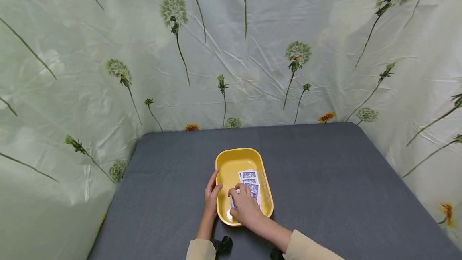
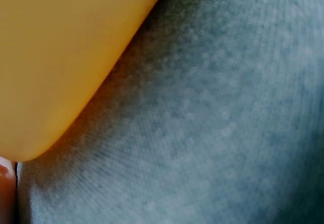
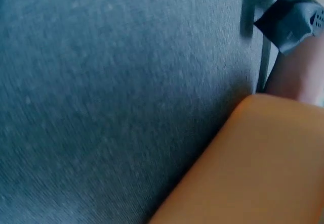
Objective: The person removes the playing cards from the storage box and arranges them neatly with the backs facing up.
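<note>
A yellow tray [image 1: 226,171] lies on the dark table in the head view. Blue-backed playing cards [image 1: 250,175] overlap in its right half, face down. My left hand [image 1: 211,200] holds the tray's left rim, with the thumb over the edge. Inside the tray, my right hand [image 1: 247,207] has its fingers bent over blue-backed cards [image 1: 234,203] and grips them; the palm hides most of these. Both wrist views show mainly the outer wall of the tray [image 2: 61,57] and tablecloth, not the cards.
A clear strip [image 1: 265,185] lies along the tray's right inner wall. Dark grey cloth [image 1: 173,171] covers the table around the tray. Behind it hangs a pale curtain [image 1: 252,71] printed with dandelions. A black wrist strap [image 1: 223,244] is on the left wrist.
</note>
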`<state>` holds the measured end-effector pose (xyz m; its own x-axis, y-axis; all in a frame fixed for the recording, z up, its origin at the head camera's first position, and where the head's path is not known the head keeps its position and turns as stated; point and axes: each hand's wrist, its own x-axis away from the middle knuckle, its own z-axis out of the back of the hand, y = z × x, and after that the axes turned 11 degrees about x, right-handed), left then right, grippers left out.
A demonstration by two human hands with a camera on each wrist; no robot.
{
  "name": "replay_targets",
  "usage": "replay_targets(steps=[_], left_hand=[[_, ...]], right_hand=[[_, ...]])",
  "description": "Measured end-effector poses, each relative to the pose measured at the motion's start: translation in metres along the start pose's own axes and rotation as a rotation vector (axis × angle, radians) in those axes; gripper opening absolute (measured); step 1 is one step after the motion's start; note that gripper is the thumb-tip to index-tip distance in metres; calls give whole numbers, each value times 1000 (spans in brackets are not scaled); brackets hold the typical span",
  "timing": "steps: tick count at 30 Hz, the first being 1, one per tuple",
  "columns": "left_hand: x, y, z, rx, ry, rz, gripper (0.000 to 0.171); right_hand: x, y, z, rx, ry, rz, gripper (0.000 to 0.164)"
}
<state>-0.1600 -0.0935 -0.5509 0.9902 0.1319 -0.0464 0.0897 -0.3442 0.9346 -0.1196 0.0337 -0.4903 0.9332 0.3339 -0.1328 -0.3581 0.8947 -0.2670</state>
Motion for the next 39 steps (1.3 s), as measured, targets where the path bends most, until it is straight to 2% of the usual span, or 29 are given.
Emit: replay_targets(steps=[5,10,15,21,25,29,35,39], left_hand=[[0,1,-1,11,8,-8,50],[-1,1,-1,19,16,-12,51],[-1,1,-1,16,21,-4,51],[0,1,0,15,24,-4,51],[0,2,-1,11,27,2,51],[-1,2,0,11,29,20,51],[-1,1,0,12,26,26,51],[-1,0,1,13,24,12,50]], right_hand=[[-10,5,10,-15,72,-41,43],[-25,18,30,-59,125,-112,41],[-38,43,48,-88,156,-209,43],[-48,82,60,-32,205,-309,47],[-51,106,53,-1,203,-371,48],[-50,121,37,6,158,-402,48],[-49,129,4,62,9,-415,47],[-49,131,-11,87,-14,-388,45]])
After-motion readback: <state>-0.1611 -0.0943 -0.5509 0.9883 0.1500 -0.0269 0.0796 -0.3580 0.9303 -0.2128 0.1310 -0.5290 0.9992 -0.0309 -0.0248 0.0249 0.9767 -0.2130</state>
